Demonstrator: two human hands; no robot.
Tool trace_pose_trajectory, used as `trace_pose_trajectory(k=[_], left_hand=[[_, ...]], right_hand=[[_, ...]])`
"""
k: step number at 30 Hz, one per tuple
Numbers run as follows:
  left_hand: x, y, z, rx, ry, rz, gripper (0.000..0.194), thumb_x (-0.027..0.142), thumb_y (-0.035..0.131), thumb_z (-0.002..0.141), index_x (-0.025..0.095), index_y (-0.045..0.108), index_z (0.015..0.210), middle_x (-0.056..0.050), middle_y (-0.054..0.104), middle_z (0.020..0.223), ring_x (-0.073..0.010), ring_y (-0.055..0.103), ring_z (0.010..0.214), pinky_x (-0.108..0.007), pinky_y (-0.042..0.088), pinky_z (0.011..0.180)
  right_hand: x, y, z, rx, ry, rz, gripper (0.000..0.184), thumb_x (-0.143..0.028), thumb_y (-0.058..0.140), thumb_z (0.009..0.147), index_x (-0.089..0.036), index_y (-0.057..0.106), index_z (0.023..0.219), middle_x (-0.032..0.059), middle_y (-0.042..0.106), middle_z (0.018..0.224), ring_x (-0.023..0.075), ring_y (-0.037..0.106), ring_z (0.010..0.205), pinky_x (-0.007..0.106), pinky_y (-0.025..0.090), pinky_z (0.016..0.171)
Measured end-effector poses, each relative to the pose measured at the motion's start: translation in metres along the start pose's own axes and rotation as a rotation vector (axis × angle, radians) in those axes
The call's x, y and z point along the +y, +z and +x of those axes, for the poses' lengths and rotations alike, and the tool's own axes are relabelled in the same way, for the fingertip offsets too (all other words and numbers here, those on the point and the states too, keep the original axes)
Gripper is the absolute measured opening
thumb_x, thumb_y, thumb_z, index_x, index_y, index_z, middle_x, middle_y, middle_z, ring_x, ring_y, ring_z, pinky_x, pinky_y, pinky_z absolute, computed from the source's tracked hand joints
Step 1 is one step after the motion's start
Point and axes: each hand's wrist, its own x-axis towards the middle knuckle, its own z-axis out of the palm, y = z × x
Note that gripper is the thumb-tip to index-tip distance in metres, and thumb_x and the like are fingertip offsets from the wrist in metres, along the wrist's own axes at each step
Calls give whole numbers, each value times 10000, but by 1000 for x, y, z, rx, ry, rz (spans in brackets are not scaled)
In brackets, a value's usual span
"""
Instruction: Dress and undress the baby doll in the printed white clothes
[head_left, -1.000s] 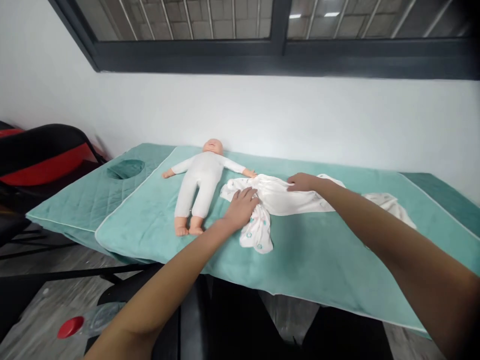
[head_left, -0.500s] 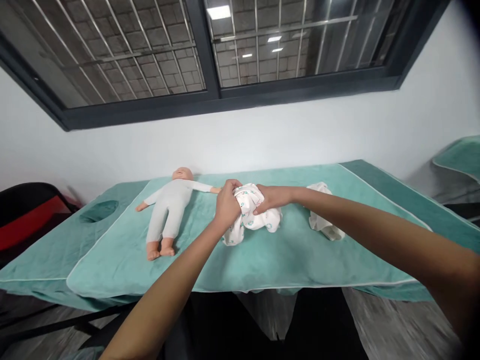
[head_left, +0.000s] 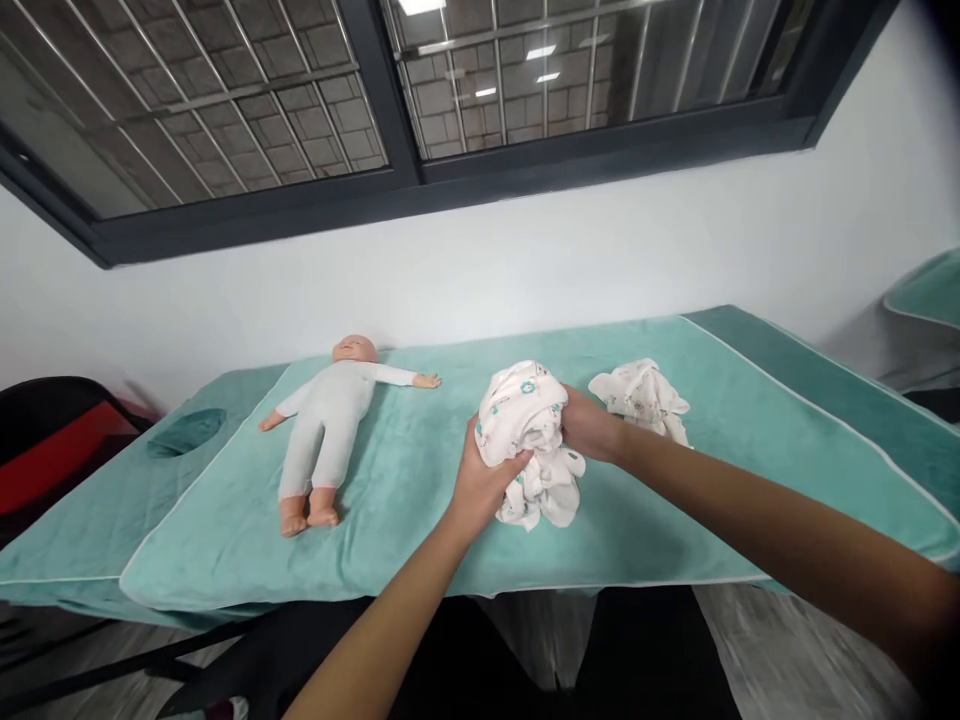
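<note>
- Looks like a massage or baby-care practice room
- Green-covered massage bed (head_left: 420, 475) with a face hole (head_left: 186, 432) at 9 o'clock
- Baby doll (head_left: 337, 395) on it, also at 9 o'clock
- 2nd green-covered surface (head_left: 930, 290) at 3 o'clock

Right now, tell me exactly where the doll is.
In the head view, the doll lies left of center on the green cover, between the oval hole and the bunched cloth in the left hand.
</note>
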Motion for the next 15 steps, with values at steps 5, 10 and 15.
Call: trace_pose_trajectory(k=[5,10,15], left_hand=[[-25,-3,-9,174,-160,-86,739,319,833,627,156,520,1276,-122,670,1225,-260,660,1086,-376,518,953],[-45,-24,-27,352,-273,-183,839,311,867,576,174,528,1332,-122,675,1254,-272,668,1106,-362,545,936],[-82,-64,-74,675,-385,-230,843,366,862,503,167,592,1277,-120,728,1130,-346,676,1083,-455,563,919]], right_hand=[[67,-33,36,-375,186,367,616,-271,883,603,-223,648,1170,73,705,1148,257,661,1025,342,547,834],[127,-47,56,-83,229,599,413,-500,699,852,-236,625,1160,75,680,1159,186,678,953,332,550,821],[138,-47,60,28,202,557,306,-472,681,880,-216,658,1047,56,694,1023,155,672,869,323,533,841]])
